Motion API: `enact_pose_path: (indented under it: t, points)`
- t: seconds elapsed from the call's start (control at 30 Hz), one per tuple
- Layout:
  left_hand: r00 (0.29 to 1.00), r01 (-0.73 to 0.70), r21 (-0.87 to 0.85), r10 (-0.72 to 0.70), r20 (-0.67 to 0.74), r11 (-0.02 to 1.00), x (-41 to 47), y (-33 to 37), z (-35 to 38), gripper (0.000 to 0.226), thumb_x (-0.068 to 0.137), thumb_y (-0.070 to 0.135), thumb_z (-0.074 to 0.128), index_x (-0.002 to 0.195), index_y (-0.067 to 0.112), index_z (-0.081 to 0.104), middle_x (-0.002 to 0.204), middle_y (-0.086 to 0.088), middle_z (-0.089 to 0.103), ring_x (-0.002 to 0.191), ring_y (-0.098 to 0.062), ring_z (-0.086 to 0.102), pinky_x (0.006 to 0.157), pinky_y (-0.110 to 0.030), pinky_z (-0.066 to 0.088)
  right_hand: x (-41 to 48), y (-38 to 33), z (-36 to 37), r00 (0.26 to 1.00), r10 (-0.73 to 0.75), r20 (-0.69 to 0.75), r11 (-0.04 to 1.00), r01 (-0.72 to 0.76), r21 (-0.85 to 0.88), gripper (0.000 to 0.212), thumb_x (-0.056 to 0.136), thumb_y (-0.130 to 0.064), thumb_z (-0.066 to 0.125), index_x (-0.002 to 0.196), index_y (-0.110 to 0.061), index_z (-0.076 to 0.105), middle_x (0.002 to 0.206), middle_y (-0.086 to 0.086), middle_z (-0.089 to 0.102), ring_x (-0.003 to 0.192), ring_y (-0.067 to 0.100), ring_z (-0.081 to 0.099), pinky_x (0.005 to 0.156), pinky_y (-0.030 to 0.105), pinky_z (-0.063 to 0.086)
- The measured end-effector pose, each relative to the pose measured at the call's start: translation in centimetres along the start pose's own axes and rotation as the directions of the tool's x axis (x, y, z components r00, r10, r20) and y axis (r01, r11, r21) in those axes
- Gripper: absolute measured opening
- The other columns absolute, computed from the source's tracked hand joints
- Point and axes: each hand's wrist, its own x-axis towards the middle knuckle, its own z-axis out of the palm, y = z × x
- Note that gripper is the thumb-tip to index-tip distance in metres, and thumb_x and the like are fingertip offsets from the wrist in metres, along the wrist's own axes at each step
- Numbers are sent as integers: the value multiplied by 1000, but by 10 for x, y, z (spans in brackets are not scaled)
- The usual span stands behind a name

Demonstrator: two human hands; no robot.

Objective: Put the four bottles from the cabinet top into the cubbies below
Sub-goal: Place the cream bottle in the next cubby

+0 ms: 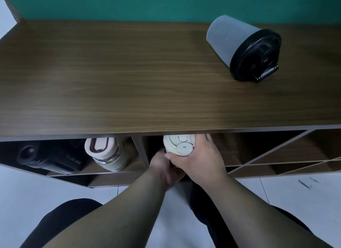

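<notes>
Count: four bottles in view — one grey tumbler with black lid (243, 46) on the cabinet top (129, 78), a black bottle (49, 159) and a pink-lidded glass bottle (107, 153) in the left cubby, and one cream bottle (178, 143) at the middle cubby mouth. My left hand (162, 169) and right hand (199, 159) both grasp the cream bottle. The cabinet's front edge hides its upper rim; a divider panel (141, 151) stands just left.

Home room: wooden cubby cabinet (129, 78), teal wall (166, 4).

cabinet top (129, 72) bare beside grey bottle (239, 46), right cubby (258, 151) open
</notes>
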Motion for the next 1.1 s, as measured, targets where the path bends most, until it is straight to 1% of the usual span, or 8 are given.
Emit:
enact_pose_path:
  t: [0.23,0.5,0.63,0.7,0.8,0.9,1.0,1.1]
  points:
    - [999,1,-32,0,40,999,-4,2,1,46,96,34,50,133,16,71,145,-6,64,123,-20,60,120,-42,36,0,0,-1,1000,13,20,998,-14,54,90,49,-64,80,126,-41,40,123,-16,51,120,13,52,95,35,48]
    - [993,-28,331,65,-101,943,-24,-7,-8,55,97,52,36,113,19,78,110,-13,79,109,-34,70,98,-46,47,-15,0,-28,1000,-15,27,995,12,103,98,44,-57,84,128,-44,37,130,-22,40,130,7,42,102,34,44]
    - [993,-8,408,55,-105,913,-52,-9,-17,51,102,49,37,110,12,71,108,-16,72,99,-32,66,91,-45,48,-38,3,-61,997,-38,67,999,38,0,93,62,-44,83,140,-44,34,145,-23,28,141,3,27,109,27,32]
    - [994,-4,475,55,-95,880,-69,-9,-23,47,100,48,46,112,10,70,112,-16,73,101,-32,68,85,-41,52,-53,0,-80,997,-12,81,999,9,35,79,76,-39,78,143,-42,38,146,-26,32,135,-2,34,107,24,32]
    - [993,-86,600,116,-12,796,-98,-12,-26,40,99,44,54,118,12,70,114,-11,76,100,-27,71,76,-34,51,-74,-8,-100,998,3,-69,979,11,205,28,86,-25,72,108,-42,69,110,-28,67,104,-8,60,94,24,46]
    - [967,-244,676,223,119,696,-128,-15,-22,26,101,30,56,115,12,68,113,-12,78,89,-23,68,76,-31,48,-84,-21,-111,944,69,-323,937,51,347,19,87,-15,71,84,-33,76,83,-17,74,83,1,68,81,27,51]
    - [940,-342,663,241,243,666,-150,-17,-14,16,102,21,59,107,13,71,94,-4,80,77,-18,67,66,-26,47,-78,-38,-125,886,106,-452,906,101,411,19,87,-15,71,93,-34,72,88,-14,72,86,4,66,81,28,52]
    - [912,-407,657,251,323,634,-156,-14,-5,16,102,20,58,100,17,73,88,2,81,75,-14,70,71,-27,49,-53,-53,-140,857,87,-507,935,105,338,39,85,-28,73,120,-37,59,123,-13,61,113,5,57,97,32,48]
